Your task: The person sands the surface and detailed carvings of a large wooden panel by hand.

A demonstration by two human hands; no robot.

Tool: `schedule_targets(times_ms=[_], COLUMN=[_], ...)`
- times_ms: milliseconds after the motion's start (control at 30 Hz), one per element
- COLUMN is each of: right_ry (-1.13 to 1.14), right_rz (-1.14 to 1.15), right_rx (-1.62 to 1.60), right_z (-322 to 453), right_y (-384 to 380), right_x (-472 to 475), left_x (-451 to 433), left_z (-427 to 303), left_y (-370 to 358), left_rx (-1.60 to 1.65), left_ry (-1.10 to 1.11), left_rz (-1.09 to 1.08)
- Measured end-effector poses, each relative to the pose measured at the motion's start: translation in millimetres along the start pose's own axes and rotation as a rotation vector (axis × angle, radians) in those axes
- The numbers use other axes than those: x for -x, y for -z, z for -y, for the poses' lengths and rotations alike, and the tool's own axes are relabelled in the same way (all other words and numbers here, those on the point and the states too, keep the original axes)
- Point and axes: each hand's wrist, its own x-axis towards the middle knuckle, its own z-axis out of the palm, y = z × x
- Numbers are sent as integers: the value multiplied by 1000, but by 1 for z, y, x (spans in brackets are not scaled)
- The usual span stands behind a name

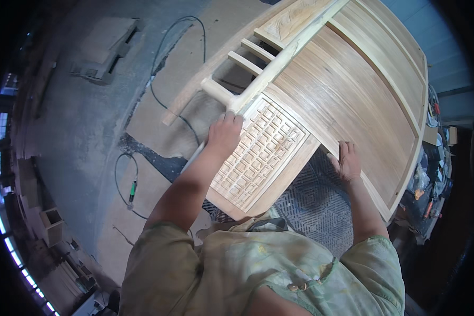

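A large piece of wooden furniture (351, 98) with framed plank panels lies before me. My left hand (226, 130) is closed over the rounded wooden rail at the upper left corner of a carved lattice panel (256, 150). At the right, my right hand (348, 161) rests on the edge of the plank panel's frame, fingers forward and thumb apart, holding nothing that I can see. Short wooden slats (245, 63) and a round post (217, 91) join the rail to a curved outer wooden member (193, 87).
A dark hose (152, 85) loops across cardboard (150, 130) on the floor at the left, near a green-bodied fitting (132, 191). A patterned mat (320, 205) lies below the furniture. Tools and bags crowd a surface (428, 189) at the right.
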Motion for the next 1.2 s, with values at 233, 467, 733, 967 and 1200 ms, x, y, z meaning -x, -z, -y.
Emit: schedule_targets(times_ms=[233, 467, 733, 967, 1200], right_ry=[-25, -114, -557, -876, -872], right_rz=[-41, -332, -106, -260, -451], right_rx=[-25, 2, -1554, -1233, -390], right_z=[12, 99, 394, 351, 285], right_y=[2, 17, 16, 28, -17], right_x=[-3, -7, -44, -133, -196], left_x=[120, 110, 65, 31, -31], left_z=[39, 86, 91, 146, 196], left_y=[59, 101, 76, 86, 87], left_rx=[-171, 582, 1375, 1286, 1167], left_ry=[150, 187, 429, 353, 328], left_rz=[372, 162, 405, 467, 702])
